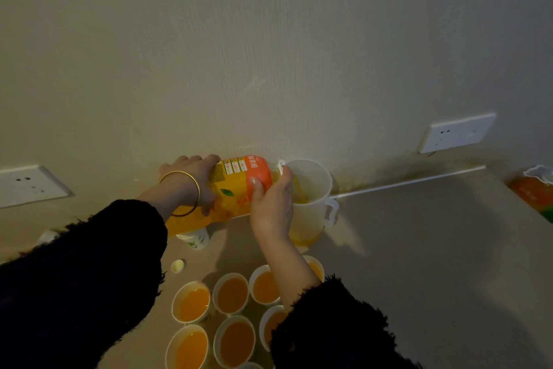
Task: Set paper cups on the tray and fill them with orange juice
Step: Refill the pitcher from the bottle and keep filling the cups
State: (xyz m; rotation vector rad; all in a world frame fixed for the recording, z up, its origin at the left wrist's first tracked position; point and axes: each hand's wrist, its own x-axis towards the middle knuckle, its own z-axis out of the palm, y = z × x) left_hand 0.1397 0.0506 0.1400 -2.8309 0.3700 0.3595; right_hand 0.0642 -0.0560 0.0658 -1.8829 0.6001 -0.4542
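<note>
Home interior, probably a kitchen counter: beige countertop (pixel 419 249) against a textured wall (pixel 269 54), white wall socket (pixel 30 186) left, second socket (pixel 456 133) right, juice bottle (pixel 233 189), plastic pitcher (pixel 314 189), filled paper cups (pixel 232 294).

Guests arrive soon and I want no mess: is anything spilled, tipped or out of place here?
No spill shows. The juice bottle, held tilted by the left hand and right hand, pours into the translucent jug. The filled paper cups stand upright, but no tray shows under them. A small yellow cap lies loose on the countertop.
</note>
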